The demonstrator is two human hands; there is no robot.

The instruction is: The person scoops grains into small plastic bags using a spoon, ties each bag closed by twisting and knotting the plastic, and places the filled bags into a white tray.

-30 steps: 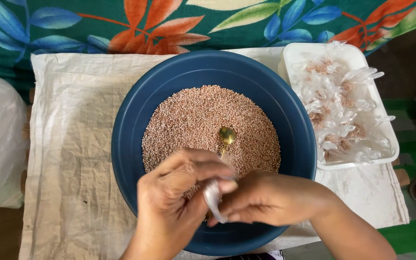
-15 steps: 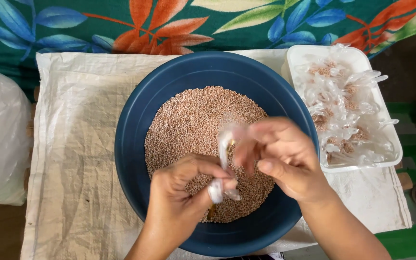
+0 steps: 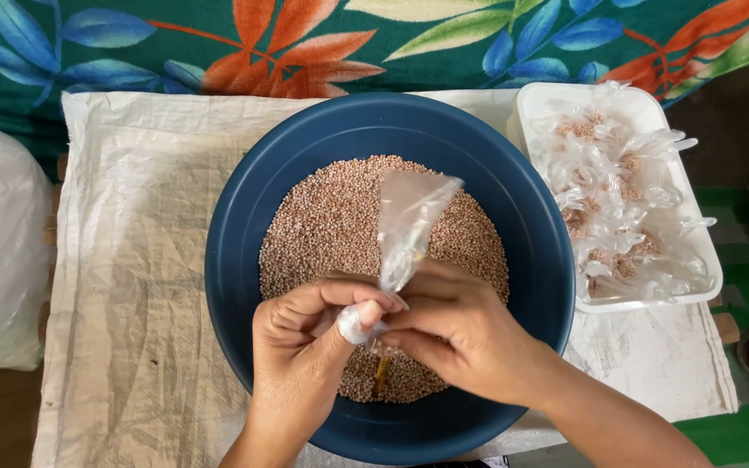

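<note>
Leafy cloth (image 3: pixel 322 43), blue basin (image 3: pixel 530 225), filled-bag tray (image 3: pixel 535 104)

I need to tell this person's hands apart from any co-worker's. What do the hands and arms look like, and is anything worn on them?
Both are bare: the left hand and right hand show no gloves, rings, watch or sleeves. The left thumb tip has a whitish wrap.

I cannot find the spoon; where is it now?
In the head view, the spoon lies on the grains in the blue basin, mostly hidden under both hands.
</note>
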